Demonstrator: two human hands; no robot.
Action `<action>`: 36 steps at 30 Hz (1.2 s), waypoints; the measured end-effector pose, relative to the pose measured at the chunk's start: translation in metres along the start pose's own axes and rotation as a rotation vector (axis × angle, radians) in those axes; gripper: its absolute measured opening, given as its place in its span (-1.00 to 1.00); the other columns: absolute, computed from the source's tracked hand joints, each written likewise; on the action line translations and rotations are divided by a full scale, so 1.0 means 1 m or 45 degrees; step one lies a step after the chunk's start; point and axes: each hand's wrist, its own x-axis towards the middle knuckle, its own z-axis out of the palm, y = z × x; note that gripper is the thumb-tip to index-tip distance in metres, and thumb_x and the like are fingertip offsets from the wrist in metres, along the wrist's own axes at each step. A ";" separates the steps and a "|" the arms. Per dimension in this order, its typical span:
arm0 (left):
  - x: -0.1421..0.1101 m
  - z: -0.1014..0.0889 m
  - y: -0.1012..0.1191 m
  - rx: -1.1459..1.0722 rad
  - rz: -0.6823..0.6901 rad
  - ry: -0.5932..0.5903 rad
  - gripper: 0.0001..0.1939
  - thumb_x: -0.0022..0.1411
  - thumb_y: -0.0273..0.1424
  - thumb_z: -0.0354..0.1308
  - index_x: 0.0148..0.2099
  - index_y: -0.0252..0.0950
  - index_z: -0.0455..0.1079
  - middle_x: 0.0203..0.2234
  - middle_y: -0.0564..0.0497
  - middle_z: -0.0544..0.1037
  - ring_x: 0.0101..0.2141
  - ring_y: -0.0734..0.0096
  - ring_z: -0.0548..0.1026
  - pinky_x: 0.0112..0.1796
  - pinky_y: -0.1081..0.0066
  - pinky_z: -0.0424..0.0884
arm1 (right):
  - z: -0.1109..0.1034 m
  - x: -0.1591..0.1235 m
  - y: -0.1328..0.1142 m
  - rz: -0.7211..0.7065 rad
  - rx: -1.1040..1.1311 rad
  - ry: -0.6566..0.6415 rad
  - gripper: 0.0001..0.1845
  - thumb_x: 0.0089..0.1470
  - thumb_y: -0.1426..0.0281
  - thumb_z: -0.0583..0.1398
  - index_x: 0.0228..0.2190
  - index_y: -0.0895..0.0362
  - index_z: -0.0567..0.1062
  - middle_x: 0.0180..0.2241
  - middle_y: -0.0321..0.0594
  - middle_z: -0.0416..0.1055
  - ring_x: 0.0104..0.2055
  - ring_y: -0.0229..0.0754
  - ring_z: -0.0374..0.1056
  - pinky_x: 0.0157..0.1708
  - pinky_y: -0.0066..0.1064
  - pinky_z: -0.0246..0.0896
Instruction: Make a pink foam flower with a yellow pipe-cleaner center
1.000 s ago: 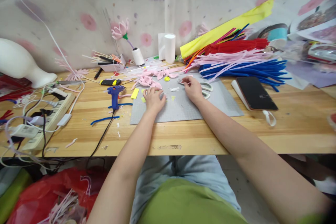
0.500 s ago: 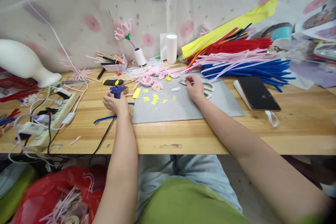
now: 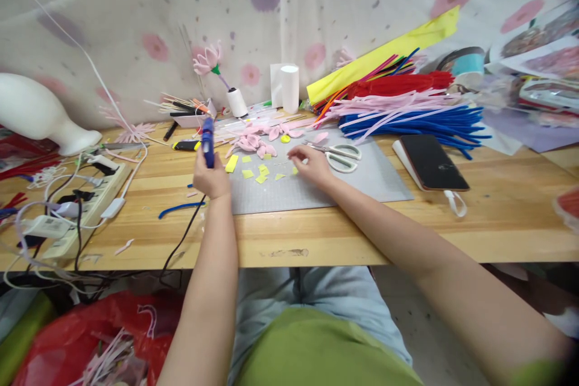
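My left hand (image 3: 211, 180) is wrapped round a blue glue gun (image 3: 208, 142), which is raised above the wood with its nozzle up. From its grip a black cord runs down over the table edge. On the grey cutting mat (image 3: 253, 199), my right hand (image 3: 311, 164) rests with curled fingers over the spot of a small white bundle; the hand hides whatever is at its fingertips. Just beyond it lie white-handled scissors (image 3: 341, 157). Small yellow pieces (image 3: 263, 170) are scattered between the hands. Pink fuzzy petals (image 3: 253, 142) lie along the mat's back edge.
Blue pipe cleaners (image 3: 411, 126), with pink and red ones, are heaped at the back right. A phone (image 3: 432, 163) lies on the right. The power strip (image 3: 90, 211) with tangled cables takes the left. A pink flower (image 3: 208, 60) stands in a white spool.
My left hand left the mat, took hold of the glue gun, then lifted and turned it. My right hand moved left off the scissors to the white bundle.
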 end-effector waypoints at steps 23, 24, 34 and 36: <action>-0.052 0.044 0.046 -0.205 0.379 -0.870 -0.69 0.06 -0.53 0.06 -0.10 -0.29 0.35 -0.11 -0.13 0.43 -0.28 0.38 0.45 -0.23 0.33 0.39 | -0.076 -0.004 0.002 0.504 1.068 -0.318 -0.79 -0.13 0.33 0.16 -0.36 0.10 0.35 -0.78 -0.52 -0.04 -0.72 -0.36 -0.03 -0.60 -0.43 0.07; -0.049 0.047 0.043 -0.113 0.379 -0.898 -0.72 0.05 -0.55 0.06 -0.14 -0.29 0.37 -0.15 -0.12 0.43 -0.31 0.38 0.45 -0.21 0.31 0.38 | -0.082 -0.007 0.005 0.497 1.029 -0.370 -0.78 -0.15 0.33 0.18 -0.37 0.10 0.35 -0.78 -0.53 -0.08 -0.73 -0.38 -0.09 -0.62 -0.44 0.01; -0.064 0.066 0.037 -0.028 0.559 -0.796 -0.88 0.13 -0.48 0.04 -0.28 -0.25 0.39 -0.27 -0.08 0.43 -0.17 0.25 0.41 -0.13 0.27 0.28 | -0.076 -0.011 0.024 0.524 0.825 -0.119 -0.71 -0.23 0.30 0.30 -0.49 0.10 0.29 -0.77 -0.51 0.05 -0.72 -0.41 -0.03 -0.67 -0.47 0.00; -0.062 0.068 0.036 0.016 0.593 -0.762 -0.86 0.13 -0.49 0.06 -0.26 -0.23 0.41 -0.25 -0.09 0.43 -0.14 0.22 0.39 -0.11 0.25 0.26 | -0.071 -0.011 0.025 0.520 0.759 -0.074 -0.69 -0.24 0.27 0.33 -0.47 0.11 0.34 -0.73 -0.46 0.16 -0.70 -0.41 0.05 -0.66 -0.48 0.05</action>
